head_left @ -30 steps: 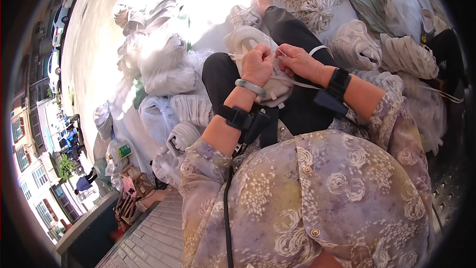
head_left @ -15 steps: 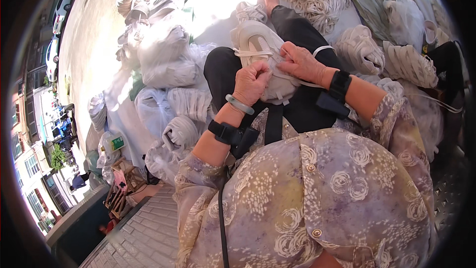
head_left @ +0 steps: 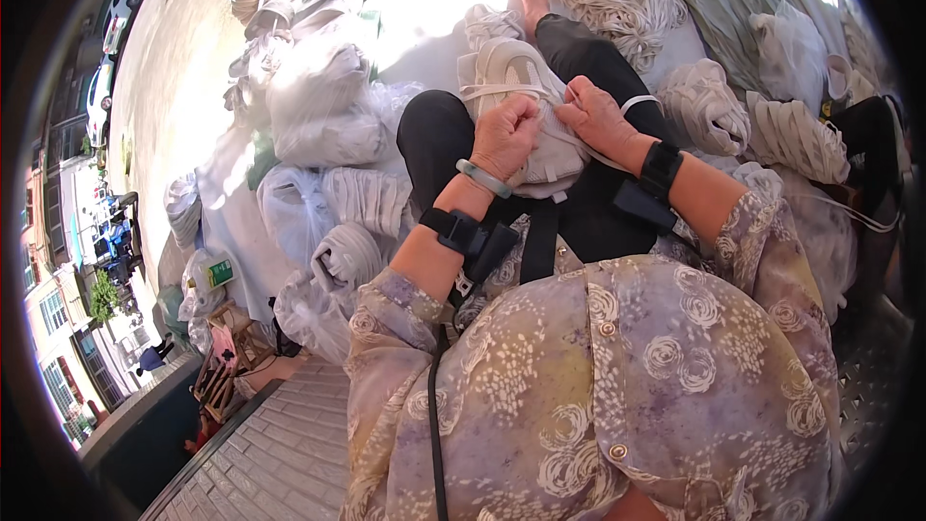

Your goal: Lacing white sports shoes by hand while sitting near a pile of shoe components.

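Observation:
A pale beige sneaker upper (head_left: pixel 518 65) lies across my lap between my knees, its toe pointing away from me. Over its lacing area, my left hand (head_left: pixel 507 138) is closed, fingers pinched on the white shoelace (head_left: pixel 495 90). Close by on the right, my right hand (head_left: pixel 600 123) is also closed, with thumb and fingertips pinching the lace. The fingers largely hide the lace ends they grip. One pale strand crosses the front of the upper, and another trails beneath my right hand toward the right knee.
Bundles of pale shoe uppers (head_left: pixel 704 106) lie on the right, near a heap of white laces (head_left: pixel 622 10). Plastic-wrapped bundles (head_left: pixel 318 106) fill the left. A wooden chair (head_left: pixel 229 352) stands at lower left, beside brick paving (head_left: pixel 265 434).
My left hand has moved slightly up and right over the upper. My right hand has lifted a little, shifting right, away from the lacing. Both remain closed.

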Action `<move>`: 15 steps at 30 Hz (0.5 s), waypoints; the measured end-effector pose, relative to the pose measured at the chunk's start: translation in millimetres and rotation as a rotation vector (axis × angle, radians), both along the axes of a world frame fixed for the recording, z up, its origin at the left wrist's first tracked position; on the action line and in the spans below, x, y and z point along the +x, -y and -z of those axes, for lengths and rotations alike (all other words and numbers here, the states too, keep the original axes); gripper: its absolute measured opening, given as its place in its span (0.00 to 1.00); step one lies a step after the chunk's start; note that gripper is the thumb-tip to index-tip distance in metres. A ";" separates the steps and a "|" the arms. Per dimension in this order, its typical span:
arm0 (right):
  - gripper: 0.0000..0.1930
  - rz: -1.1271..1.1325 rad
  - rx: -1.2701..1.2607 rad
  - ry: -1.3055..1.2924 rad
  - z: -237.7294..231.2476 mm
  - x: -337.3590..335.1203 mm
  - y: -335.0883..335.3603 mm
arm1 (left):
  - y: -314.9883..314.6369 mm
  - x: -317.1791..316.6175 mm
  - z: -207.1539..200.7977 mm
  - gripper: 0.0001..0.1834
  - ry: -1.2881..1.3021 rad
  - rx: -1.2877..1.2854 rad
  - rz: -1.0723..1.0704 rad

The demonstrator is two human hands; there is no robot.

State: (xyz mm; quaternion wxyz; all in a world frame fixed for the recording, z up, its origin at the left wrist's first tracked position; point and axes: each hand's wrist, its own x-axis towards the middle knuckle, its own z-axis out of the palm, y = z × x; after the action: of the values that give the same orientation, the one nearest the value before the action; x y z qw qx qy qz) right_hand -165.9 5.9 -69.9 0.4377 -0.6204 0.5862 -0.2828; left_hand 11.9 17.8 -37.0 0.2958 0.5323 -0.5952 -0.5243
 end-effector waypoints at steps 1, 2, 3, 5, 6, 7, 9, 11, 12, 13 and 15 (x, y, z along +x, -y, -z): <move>0.12 -0.022 -0.026 -0.011 0.7 0.7 -0.7 | -5.1 5.4 -2.1 0.02 -0.083 0.094 -0.023; 0.13 -0.045 -0.055 -0.020 0.3 1.6 0.0 | -10.1 12.2 -6.3 0.03 -0.164 0.185 -0.046; 0.13 -0.042 -0.051 -0.021 0.8 0.6 -0.5 | -16.6 17.4 -13.8 0.03 -0.165 0.189 -0.044; 0.14 -0.074 -0.041 0.044 2.0 0.1 -0.3 | -31.7 34.4 -35.9 0.04 -0.347 0.342 -0.054; 0.14 -0.075 -0.038 0.050 0.9 1.4 -0.6 | -39.7 47.1 -52.5 0.04 -0.326 0.406 -0.050; 0.14 -0.076 -0.016 0.046 -0.3 -0.2 -1.0 | -47.2 60.8 -66.4 0.04 -0.305 0.474 -0.040; 0.14 -0.070 0.003 0.044 -4.2 -4.7 1.7 | -62.7 95.7 -86.0 0.03 -0.222 0.500 -0.078; 0.16 -0.103 0.108 0.008 -11.6 -7.1 1.6 | -83.0 150.4 -94.3 0.04 -0.174 0.465 -0.169; 0.16 -0.105 0.109 0.017 -11.1 -4.4 0.9 | -97.2 184.4 -93.5 0.04 -0.201 0.400 -0.274; 0.16 -0.102 0.092 0.028 -10.3 -5.2 1.0 | -114.6 224.5 -88.0 0.04 -0.235 0.396 -0.389; 0.16 -0.101 0.073 0.046 -6.7 -4.4 2.6 | -159.8 291.4 -92.3 0.06 -0.225 0.422 -0.668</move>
State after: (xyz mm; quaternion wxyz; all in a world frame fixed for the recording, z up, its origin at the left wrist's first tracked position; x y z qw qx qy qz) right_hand -170.3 3.3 -63.2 0.4871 -0.6260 0.5539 -0.2530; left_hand 303.3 177.6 55.3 0.3973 0.6847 -0.2329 -0.5648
